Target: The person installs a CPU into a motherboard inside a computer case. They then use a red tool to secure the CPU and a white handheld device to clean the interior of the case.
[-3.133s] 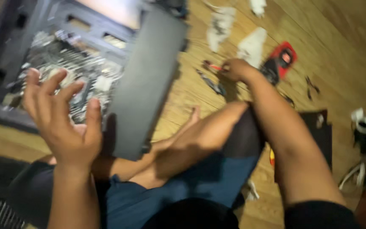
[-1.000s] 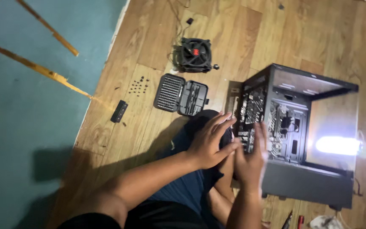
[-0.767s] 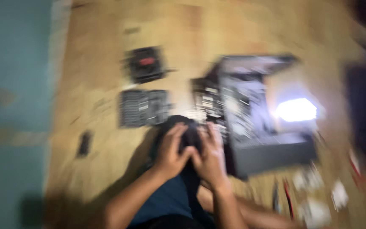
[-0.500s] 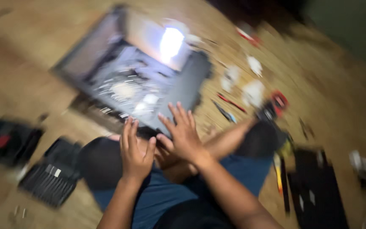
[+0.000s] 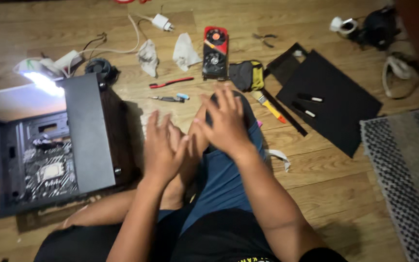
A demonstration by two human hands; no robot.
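Observation:
My left hand (image 5: 162, 148) and my right hand (image 5: 225, 122) hover above my crossed legs, fingers spread, backs up, holding nothing. They are close together, almost touching at the thumbs. An open black computer case (image 5: 49, 145) lies on the wooden floor to the left, its motherboard (image 5: 49, 172) visible inside. A red and black graphics card (image 5: 215, 52) lies on the floor beyond my right hand.
A bright lamp (image 5: 42, 80) shines behind the case. Crumpled tissues (image 5: 185, 51), a red-handled tool (image 5: 170, 82), a small grey and yellow pouch (image 5: 247, 75), a yellow-handled brush (image 5: 270, 106), a black side panel (image 5: 328, 99) with two markers, cables and a charger lie around. A woven rug (image 5: 408, 179) is at the right.
The view has swung right, so the case now sits at the left and the panel and rug show. Both hands stay empty and spread over my legs.

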